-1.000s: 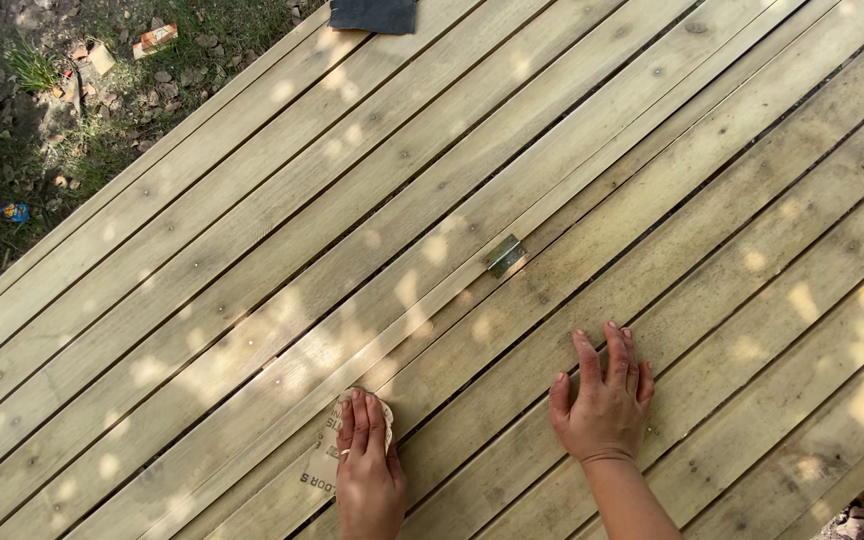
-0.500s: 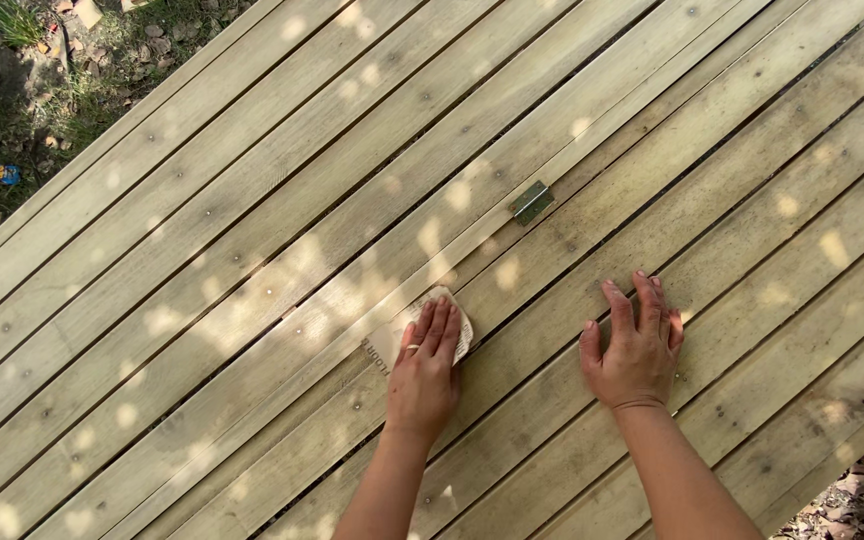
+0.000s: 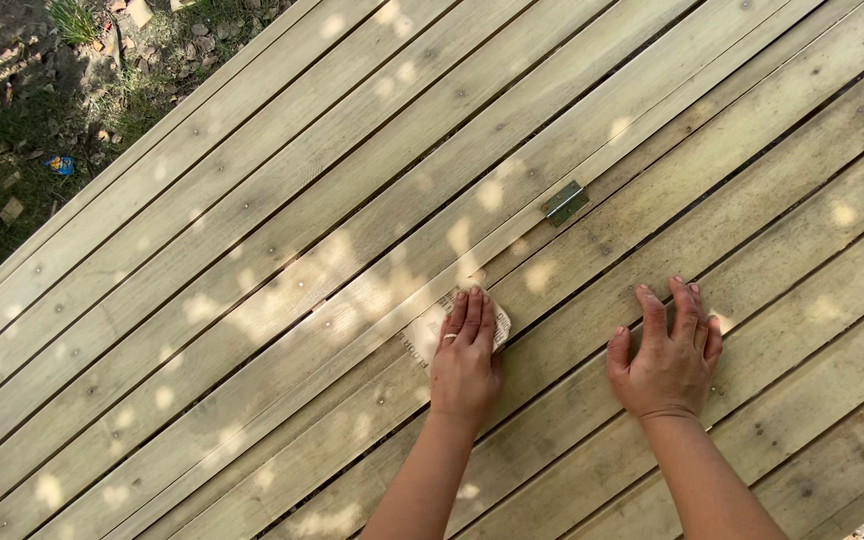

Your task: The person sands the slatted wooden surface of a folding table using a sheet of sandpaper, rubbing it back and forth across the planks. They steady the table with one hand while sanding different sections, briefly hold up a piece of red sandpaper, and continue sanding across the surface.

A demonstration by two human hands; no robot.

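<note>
I see my left hand point(image 3: 465, 360) pressed flat, fingers straight, on a sheet of sandpaper point(image 3: 430, 328) lying on the wooden deck point(image 3: 252, 250). The sheet sits on a board just below a narrow batten, its long axis following the boards, lower left to upper right. My right hand point(image 3: 668, 358) rests open, palm down, grasping nothing, well apart. A metal hinge point(image 3: 565, 203) lies up-board.
</note>
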